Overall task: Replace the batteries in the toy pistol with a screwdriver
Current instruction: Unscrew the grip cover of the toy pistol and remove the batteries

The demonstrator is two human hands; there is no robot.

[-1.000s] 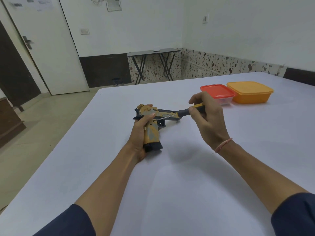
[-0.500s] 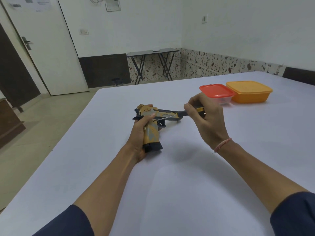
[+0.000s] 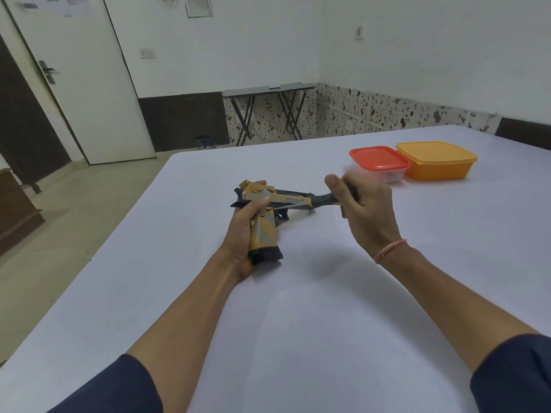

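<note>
L hand point(image 3: 243, 231) wraps the gun point(image 3: 264, 234) grip, mid table point(image 3: 298, 323). R hand point(image 3: 366, 210) curls tight round the screwdriver point(image 3: 323, 199), tip at the gun's side. Since 1 sec ago R fingers rolled & went blurry, yellow handle now hidden: prob twisting, gun not open yet. Far back: red box point(image 3: 378, 158) & orange box point(image 3: 438, 160)

White table point(image 3: 328, 338); red-lidded box point(image 3: 380, 158), orange box point(image 3: 436, 160)
</note>
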